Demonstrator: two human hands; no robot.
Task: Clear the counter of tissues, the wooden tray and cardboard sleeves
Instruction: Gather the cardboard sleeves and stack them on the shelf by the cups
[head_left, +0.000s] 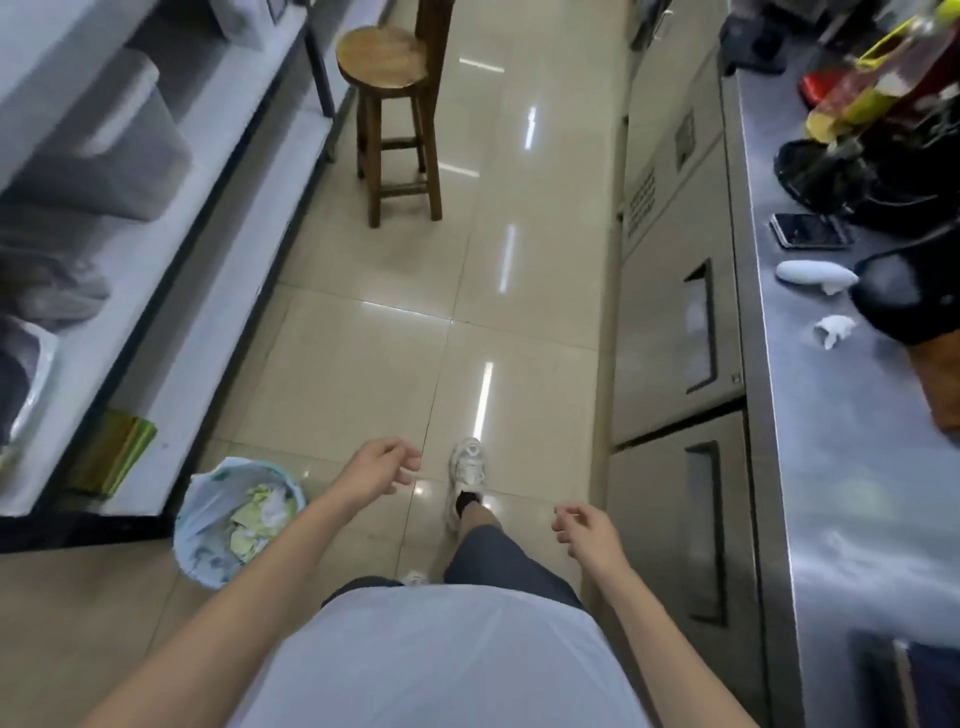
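Note:
A crumpled white tissue (833, 330) lies on the steel counter (841, 467) at the right. A brown wooden piece (943, 395), perhaps the tray, shows at the right edge. My left hand (382, 470) hangs over the tiled floor beside the bin, fingers loosely curled and holding nothing. Also empty, my right hand (584, 527) hovers near the counter's cabinet front with fingers apart. A pale blue waste bin (236, 519) with crumpled paper in it stands on the floor, left of my left hand.
On the counter are a phone (808, 231), a white oblong object (815, 275), black appliances and bottles. A wooden stool (392, 119) stands ahead in the aisle. White shelving (171, 249) with grey bins runs along the left.

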